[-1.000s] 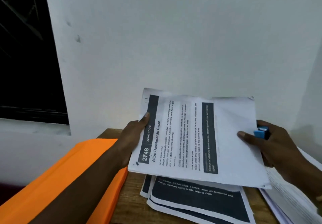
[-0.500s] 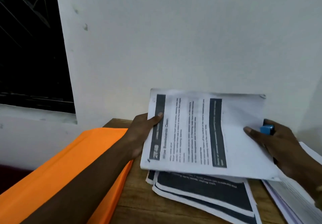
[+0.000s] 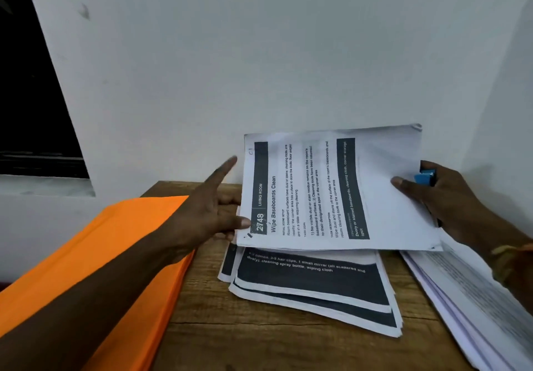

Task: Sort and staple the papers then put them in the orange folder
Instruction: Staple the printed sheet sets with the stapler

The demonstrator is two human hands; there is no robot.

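My right hand (image 3: 450,203) grips the right edge of a printed sheet set (image 3: 331,191) headed "Wipe Baseboards Clean", thumb on top. It keeps a small blue stapler (image 3: 425,176) tucked behind the paper. The set is raised above the table, and its far right corner looks crimped. My left hand (image 3: 210,215) is at the set's left edge. One digit points straight up, free of the paper, and a fingertip touches the lower left corner. The orange folder (image 3: 115,240) lies shut at the left, under my left forearm.
A loose pile of printed sheets with dark bands (image 3: 311,287) lies on the wooden table (image 3: 259,341) beneath the raised set. A thicker paper stack (image 3: 467,298) runs along the right edge. A white wall stands right behind, with a dark window at the far left.
My left hand has loosened on the set's left edge, and the digit that lay on the paper now points up and clear. The set has tilted slightly. The right hand's grip is unchanged.
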